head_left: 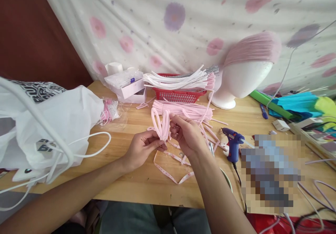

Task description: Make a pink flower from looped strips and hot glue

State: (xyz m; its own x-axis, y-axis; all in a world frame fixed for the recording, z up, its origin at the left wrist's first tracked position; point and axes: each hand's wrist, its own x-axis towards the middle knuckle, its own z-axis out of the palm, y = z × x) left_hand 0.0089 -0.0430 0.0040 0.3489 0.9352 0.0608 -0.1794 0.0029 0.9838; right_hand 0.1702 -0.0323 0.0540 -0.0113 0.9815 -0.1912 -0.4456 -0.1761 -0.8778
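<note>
Looped pink pipe cleaners [159, 123] stand upright between my hands, bent into two long loops that meet at the base. My left hand [146, 145] pinches that base between thumb and fingers. At the right loop, my right hand [185, 131] has its thumb and forefinger closed on the pipe cleaner's edge. Just behind lies a bundle of pink pipe cleaners [183, 110] on the wooden table. Below my hands curls a pink-and-white measuring tape [168, 174]. A blue hot glue gun [233, 144] is to the right of my right hand; scissors beside that wrist are partly hidden.
Behind the bundle sits a red basket [170, 95] of white, pink and silver pipe cleaners. A white foam head [244, 76] wears a pink covering. White boxes [128, 87] and a white bag [65, 118] stand left. Cables [317, 192] and a blurred patch occupy the right.
</note>
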